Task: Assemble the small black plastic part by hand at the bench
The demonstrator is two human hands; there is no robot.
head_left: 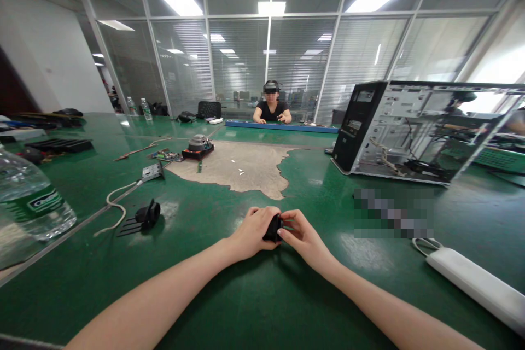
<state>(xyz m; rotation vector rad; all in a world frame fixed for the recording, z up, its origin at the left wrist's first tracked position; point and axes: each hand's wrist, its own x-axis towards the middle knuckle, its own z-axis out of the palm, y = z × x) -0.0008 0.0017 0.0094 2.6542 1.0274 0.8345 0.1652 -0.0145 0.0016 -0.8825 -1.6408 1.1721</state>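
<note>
In the middle of the near part of the green table [254,306], my left hand [251,234] is wrapped around a small black part [272,228]. The part looks boxy, but my fingers cover much of it and its exact kind does not show. From the other side, my right hand [301,235] has its thumb and fingertips pinched on the same part. Off to the left of my hands lies a black plastic piece [147,214] with a round end and several thin prongs. Behind it is a small metal bracket [152,171] beside a pale cable [118,202].
An open computer case [348,134] stands at the right, with a white power strip [471,279] nearer. A large water bottle [35,202] is at the left. Beyond my hands are a bare, peeled patch [254,172] and a cooler-like part [199,145]. Another person [271,112] sits opposite.
</note>
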